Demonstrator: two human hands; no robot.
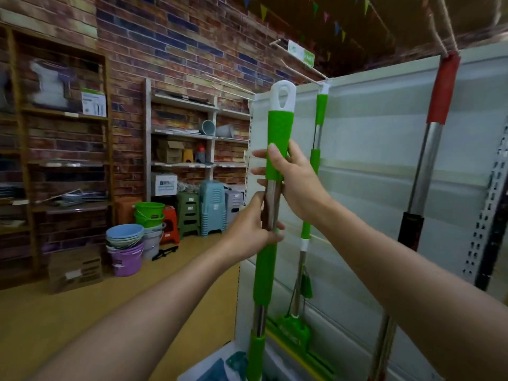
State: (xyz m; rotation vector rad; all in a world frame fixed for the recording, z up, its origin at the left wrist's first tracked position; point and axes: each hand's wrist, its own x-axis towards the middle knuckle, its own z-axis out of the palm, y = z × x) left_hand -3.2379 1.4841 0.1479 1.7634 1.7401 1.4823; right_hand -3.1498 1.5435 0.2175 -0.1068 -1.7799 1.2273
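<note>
Your right hand [295, 185] is wrapped around the lower end of the top green grip of a mop handle [278, 130], thumb pointing up along the front and fingers curling round behind. Your left hand [250, 235] grips the same handle just below, closed around the bare steel section, so the two hands sit one above the other and almost touch. The handle stands nearly upright in front of you, close to a white display panel [371, 166]. Its white cap [282, 96] with a hanging hole is at the top, and its lower end runs out of view at the bottom.

Just behind it, a second green mop [316, 160] hangs on the panel. A red-topped pole [443, 89] hangs further right. To your left, stacked buckets [125, 237] and plastic stools [211, 207] stand on the floor below shelves [182, 134] against a brick wall [178, 37].
</note>
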